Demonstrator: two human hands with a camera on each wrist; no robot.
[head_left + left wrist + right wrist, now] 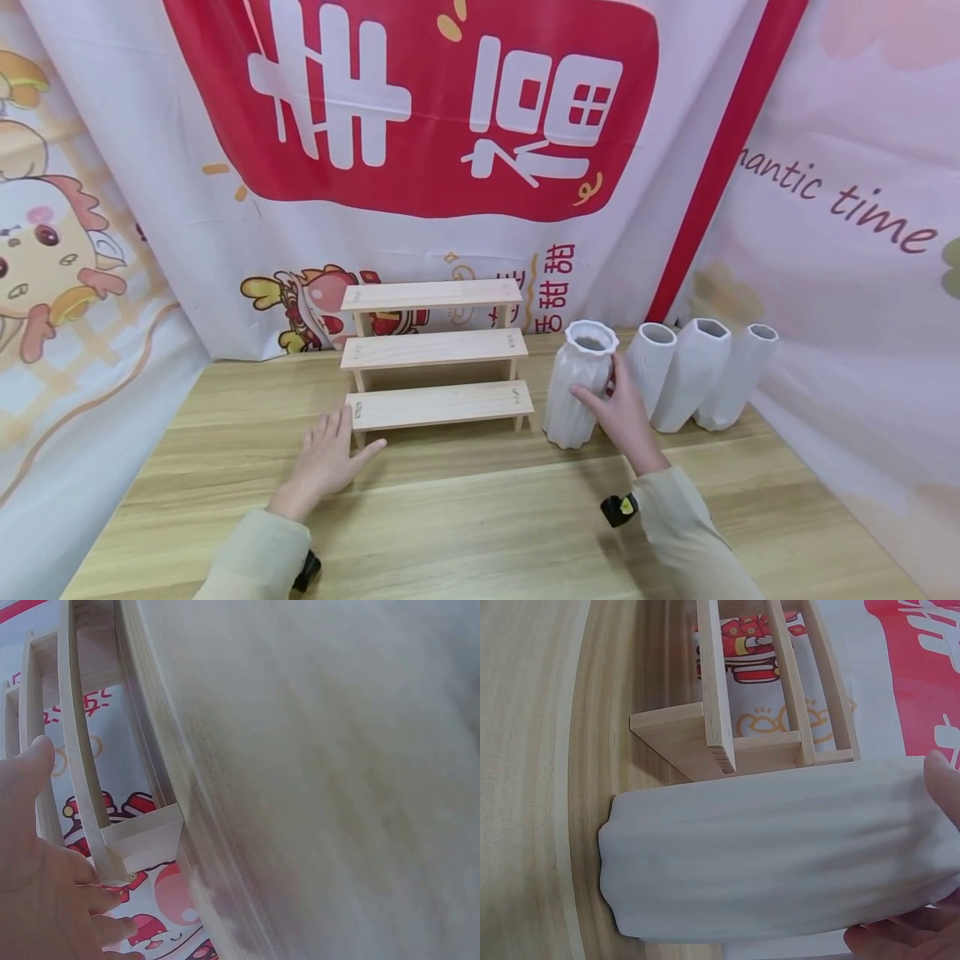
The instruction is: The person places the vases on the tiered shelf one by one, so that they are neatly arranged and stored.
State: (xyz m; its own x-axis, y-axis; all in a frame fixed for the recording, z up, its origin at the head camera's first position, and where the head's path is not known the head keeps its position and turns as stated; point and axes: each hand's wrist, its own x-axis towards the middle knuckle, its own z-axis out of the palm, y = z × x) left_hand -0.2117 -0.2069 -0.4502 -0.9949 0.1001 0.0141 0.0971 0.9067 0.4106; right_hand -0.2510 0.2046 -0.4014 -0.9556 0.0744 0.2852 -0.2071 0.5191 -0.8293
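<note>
A white fluted vase with a scalloped rim (573, 392) stands upright to the right of a three-step wooden rack (438, 404). My right hand (622, 408) grips it below the neck, thumb on the near side and fingers round the right side. In the right wrist view the fluted vase (772, 851) lies across the picture, its base close to the tabletop; I cannot tell whether it touches. My left hand (326, 454) is at the left end of the rack's lowest step, fingers extended and thumb spread. The left wrist view shows that hand (45, 877) beside the rack (82, 750), holding nothing.
Three more white vases stand close together at the right: a slim one (652, 367), a faceted one (690, 379) and a narrow-necked one (735, 383). The wood-grain table (480, 525) runs back to a printed curtain (420, 183) behind the rack.
</note>
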